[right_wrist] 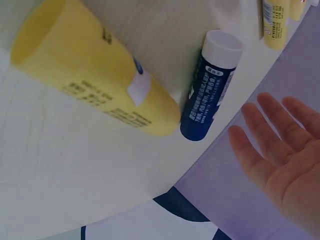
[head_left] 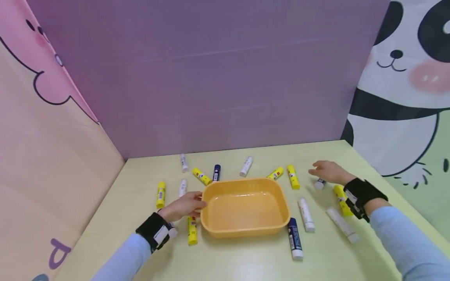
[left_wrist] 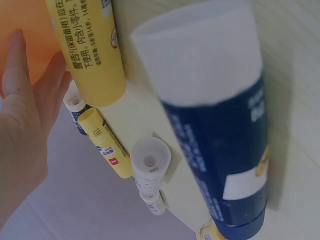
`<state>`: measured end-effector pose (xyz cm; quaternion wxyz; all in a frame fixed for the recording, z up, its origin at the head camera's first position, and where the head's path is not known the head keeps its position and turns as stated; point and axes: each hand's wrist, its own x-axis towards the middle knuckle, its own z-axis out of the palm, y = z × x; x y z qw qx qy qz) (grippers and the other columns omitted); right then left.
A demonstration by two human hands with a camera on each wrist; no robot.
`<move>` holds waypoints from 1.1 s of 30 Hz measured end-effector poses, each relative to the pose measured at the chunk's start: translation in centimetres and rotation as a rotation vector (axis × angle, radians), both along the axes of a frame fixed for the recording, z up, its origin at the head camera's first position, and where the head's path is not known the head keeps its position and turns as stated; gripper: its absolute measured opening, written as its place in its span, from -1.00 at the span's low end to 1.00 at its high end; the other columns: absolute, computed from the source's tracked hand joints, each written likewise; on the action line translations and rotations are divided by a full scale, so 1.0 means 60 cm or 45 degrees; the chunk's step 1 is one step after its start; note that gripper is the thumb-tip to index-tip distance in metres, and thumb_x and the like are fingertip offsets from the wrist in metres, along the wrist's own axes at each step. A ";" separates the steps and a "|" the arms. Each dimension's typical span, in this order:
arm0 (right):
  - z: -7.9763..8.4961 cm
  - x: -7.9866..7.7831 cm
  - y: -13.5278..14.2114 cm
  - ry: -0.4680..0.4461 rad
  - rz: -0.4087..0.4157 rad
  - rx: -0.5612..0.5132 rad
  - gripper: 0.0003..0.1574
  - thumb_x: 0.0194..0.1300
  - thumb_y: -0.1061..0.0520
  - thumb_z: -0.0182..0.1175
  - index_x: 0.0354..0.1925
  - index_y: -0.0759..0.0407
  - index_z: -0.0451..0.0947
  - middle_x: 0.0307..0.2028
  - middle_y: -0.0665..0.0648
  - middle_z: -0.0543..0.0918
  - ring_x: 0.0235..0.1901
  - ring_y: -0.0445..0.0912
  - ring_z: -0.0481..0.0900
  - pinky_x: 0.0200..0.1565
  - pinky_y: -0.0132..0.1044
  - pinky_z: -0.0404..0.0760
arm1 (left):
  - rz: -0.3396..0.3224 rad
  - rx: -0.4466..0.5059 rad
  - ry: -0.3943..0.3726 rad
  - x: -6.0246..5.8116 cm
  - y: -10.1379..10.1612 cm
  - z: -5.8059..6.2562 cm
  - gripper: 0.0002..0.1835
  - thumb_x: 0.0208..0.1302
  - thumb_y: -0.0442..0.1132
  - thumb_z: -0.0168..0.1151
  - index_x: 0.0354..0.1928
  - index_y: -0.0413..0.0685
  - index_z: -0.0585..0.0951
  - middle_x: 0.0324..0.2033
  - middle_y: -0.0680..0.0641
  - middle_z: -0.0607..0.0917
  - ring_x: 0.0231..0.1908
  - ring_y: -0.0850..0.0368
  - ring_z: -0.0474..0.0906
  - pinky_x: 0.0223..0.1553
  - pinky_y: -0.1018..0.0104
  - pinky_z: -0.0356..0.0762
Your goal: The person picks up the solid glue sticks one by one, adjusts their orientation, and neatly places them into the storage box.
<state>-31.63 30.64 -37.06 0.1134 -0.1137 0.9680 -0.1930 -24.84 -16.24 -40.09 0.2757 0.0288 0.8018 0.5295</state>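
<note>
My left hand point(head_left: 183, 206) holds the left rim of a shallow orange plastic tray point(head_left: 246, 207), its fingers point(left_wrist: 19, 65) against the tray wall in the left wrist view. The tray has nothing in it. Near that wrist lie a yellow glue stick point(head_left: 192, 230) and a blue glue stick with a white cap point(left_wrist: 215, 135), mostly hidden by the wrist in the head view. My right hand point(head_left: 330, 172) is raised at the right, fingers loosely extended, holding nothing. Close by it lie another blue, white-capped glue stick point(right_wrist: 207, 95) and a yellow glue stick point(right_wrist: 100, 70).
Glue sticks lie scattered around the tray: white ones point(head_left: 306, 214) point(head_left: 342, 225), yellow ones point(head_left: 293, 176) point(head_left: 161, 194), and dark blue ones point(head_left: 294, 239) point(head_left: 216, 172). A purple panel point(head_left: 225, 86) stands behind the pale table point(head_left: 218, 265); printed sheets flank both sides.
</note>
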 end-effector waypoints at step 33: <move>-0.010 -0.020 0.017 0.169 -0.293 0.232 -0.77 0.07 0.22 -0.01 -0.66 0.28 0.36 -0.67 0.17 0.40 -0.61 0.03 0.39 -0.58 -0.25 0.37 | -0.024 0.061 -0.040 0.001 -0.005 -0.006 -0.36 0.32 -0.22 0.04 0.35 -0.27 0.08 0.18 -0.28 0.40 -0.05 0.02 0.52 -0.03 0.14 0.58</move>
